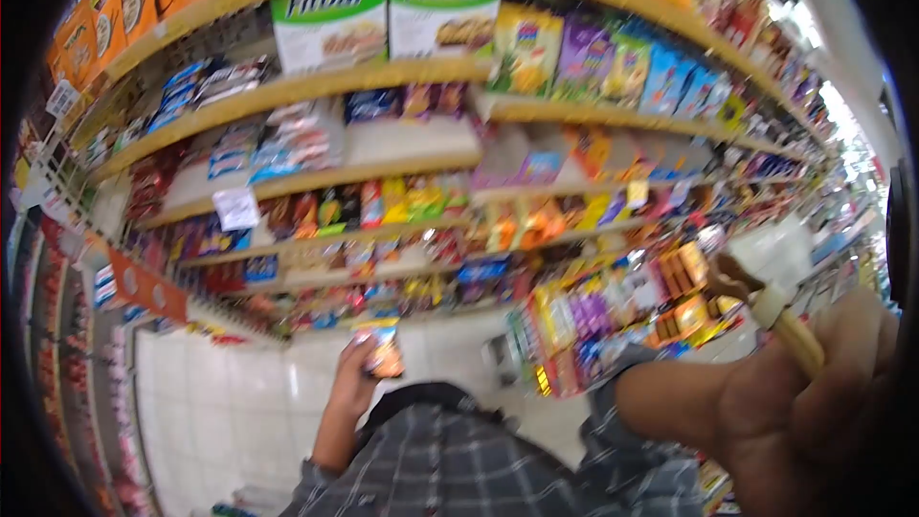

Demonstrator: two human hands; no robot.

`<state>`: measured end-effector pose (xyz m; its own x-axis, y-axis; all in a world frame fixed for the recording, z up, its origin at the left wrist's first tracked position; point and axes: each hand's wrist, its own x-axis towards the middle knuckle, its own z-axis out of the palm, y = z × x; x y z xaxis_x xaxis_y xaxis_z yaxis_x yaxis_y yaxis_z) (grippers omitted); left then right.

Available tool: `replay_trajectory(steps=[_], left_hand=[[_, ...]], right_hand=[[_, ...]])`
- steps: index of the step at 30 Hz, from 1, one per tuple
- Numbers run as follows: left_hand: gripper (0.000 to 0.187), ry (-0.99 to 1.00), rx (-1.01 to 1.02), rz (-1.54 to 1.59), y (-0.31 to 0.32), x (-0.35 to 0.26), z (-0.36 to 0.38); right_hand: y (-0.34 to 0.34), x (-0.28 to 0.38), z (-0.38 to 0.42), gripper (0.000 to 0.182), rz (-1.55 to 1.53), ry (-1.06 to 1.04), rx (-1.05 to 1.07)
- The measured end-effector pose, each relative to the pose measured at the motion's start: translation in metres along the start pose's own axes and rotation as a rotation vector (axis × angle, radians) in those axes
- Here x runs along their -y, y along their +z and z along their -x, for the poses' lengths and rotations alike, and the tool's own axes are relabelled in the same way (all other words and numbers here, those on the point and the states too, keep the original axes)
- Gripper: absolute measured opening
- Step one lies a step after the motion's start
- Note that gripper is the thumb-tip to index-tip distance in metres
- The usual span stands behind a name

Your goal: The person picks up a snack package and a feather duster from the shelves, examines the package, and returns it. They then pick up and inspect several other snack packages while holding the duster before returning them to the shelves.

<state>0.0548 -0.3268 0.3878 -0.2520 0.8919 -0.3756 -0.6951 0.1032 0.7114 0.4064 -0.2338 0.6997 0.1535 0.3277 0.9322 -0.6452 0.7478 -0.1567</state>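
Gripping a small glossy packet (pixel 383 349) above the white tiled floor (pixel 220 402), the left hand (pixel 359 373) was closed; right hand (pixel 814 402) clasped a ridged tan stick (pixel 790 325) near stocked shelves (pixel 383 172).

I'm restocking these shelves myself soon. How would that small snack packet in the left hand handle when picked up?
The snack packet looks like thin, glossy film, so probably light and a bit slippery. The left hand wraps it with room to spare, suggesting it is easy to grip. It is blurred, but likely soft and crushable rather than stiff.
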Motion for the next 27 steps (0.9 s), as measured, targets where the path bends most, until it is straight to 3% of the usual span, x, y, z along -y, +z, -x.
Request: replay_trajectory(steps=[3,10,14,16,21,23,25,27], left_hand=[[0.032,0.028,-0.042,0.008,-0.006,-0.001,-0.002],[0.029,0.011,-0.037,0.053,-0.006,0.009,-0.006],[0.034,-0.034,-0.030,0.034,0.006,0.004,-0.006],[0.037,-0.025,0.103,0.095,-0.010,0.014,-0.016],[0.043,-0.034,-0.043,0.104,0.000,0.004,-0.015],[0.045,-0.045,0.036,0.134,0.008,-0.009,-0.012],[0.046,-0.021,0.068,0.138,0.015,-0.017,-0.009],[0.047,-0.026,0.044,0.172,0.016,-0.020,-0.009]], right_hand=[[-0.006,0.006,-0.001,0.025,-0.008,-0.067,-0.038],[0.016,-0.034,0.021,0.024,-0.036,0.094,-0.055],[0.006,-0.024,0.014,0.024,-0.073,0.069,-0.051],[0.009,-0.029,0.010,0.024,-0.090,0.104,-0.059],[0.054,-0.065,0.043,0.025,-0.199,0.346,-0.212],[0.066,-0.084,0.078,0.026,-0.181,0.524,-0.360],[0.061,-0.112,0.127,0.026,-0.008,0.818,-0.456],[0.042,-0.132,0.201,0.021,0.346,1.125,-0.368]])
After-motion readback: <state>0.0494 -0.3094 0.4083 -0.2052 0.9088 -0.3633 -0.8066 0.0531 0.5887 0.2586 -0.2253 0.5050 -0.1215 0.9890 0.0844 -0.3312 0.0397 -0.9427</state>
